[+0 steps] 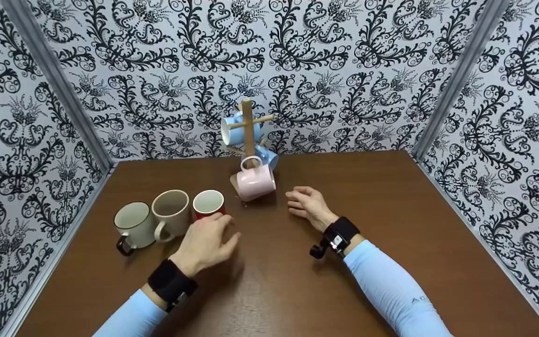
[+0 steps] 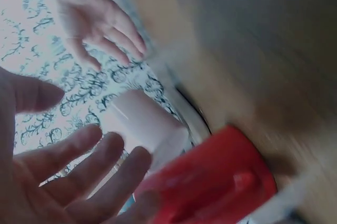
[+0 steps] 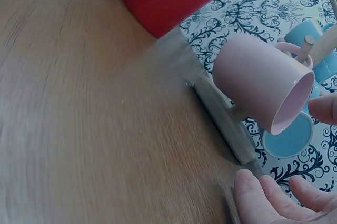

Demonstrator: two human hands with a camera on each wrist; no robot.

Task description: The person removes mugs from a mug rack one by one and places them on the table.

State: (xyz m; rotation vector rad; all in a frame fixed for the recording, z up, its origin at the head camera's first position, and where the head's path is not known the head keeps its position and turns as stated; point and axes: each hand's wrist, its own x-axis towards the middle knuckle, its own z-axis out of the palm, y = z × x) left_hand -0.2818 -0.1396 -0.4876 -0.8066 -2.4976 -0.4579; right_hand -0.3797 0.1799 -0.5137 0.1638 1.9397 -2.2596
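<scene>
My left hand (image 1: 206, 243) is over the near side of the red mug (image 1: 209, 204), its fingers loosely bent with nothing in them; whether they touch the mug I cannot tell. In the left wrist view the red mug (image 2: 210, 182) appears just beyond the fingertips. A pink mug (image 1: 256, 181) hangs tilted by its handle from a low peg of the wooden mug tree (image 1: 248, 128). To the right of that mug is my right hand (image 1: 311, 206), its fingers extended, apart from it and holding nothing. Two light blue mugs (image 1: 241, 129) are on the tree, one high and one low behind the pink mug.
Left of the red mug stand a beige mug (image 1: 171, 213) and a white mug (image 1: 134, 227) with a dark rim and handle, all upright on the brown table (image 1: 367, 187). Patterned walls (image 1: 297, 70) enclose the table at the back and sides.
</scene>
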